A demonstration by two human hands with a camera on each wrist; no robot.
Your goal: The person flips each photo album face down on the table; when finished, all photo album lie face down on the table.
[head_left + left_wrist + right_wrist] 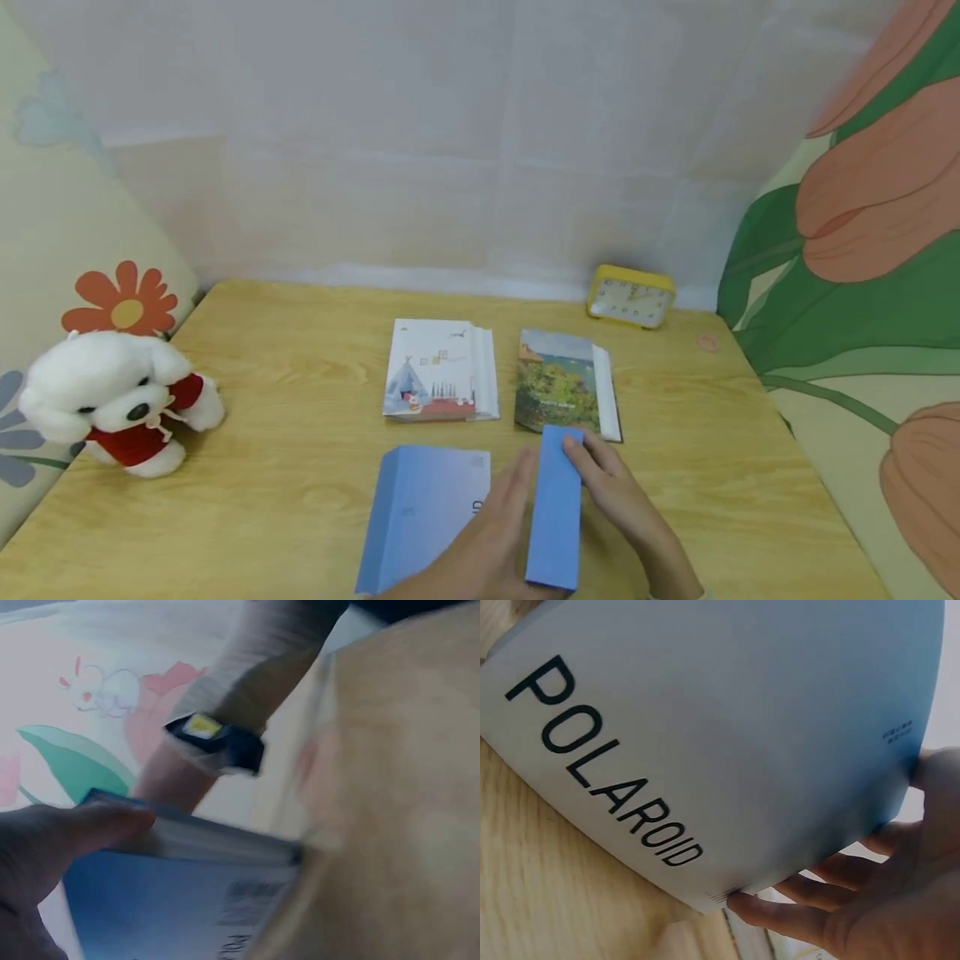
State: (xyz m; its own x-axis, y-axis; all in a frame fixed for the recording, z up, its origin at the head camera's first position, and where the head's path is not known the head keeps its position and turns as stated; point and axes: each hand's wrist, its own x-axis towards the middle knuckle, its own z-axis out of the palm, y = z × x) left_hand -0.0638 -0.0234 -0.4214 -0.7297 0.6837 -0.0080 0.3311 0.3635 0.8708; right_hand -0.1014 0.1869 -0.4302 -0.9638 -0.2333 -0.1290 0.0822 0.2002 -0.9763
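A blue photo album stands on its edge near the table's front, its spine facing up. My right hand grips its far end, with thumb near the spine; the right wrist view shows fingers along the edge of the POLAROID-lettered cover. To the left of the album, my left hand extends straight, blurred fingers. In the left wrist view the left thumb lies over the album's page edge; the other fingers are out of sight there. Another blue album lies flat, partly behind the left hand.
A white illustrated album and a landscape-cover album lie farther back. Beyond them stands a yellow clock, with a pink ring to its right. A white plush dog sits at the left edge of the wooden table.
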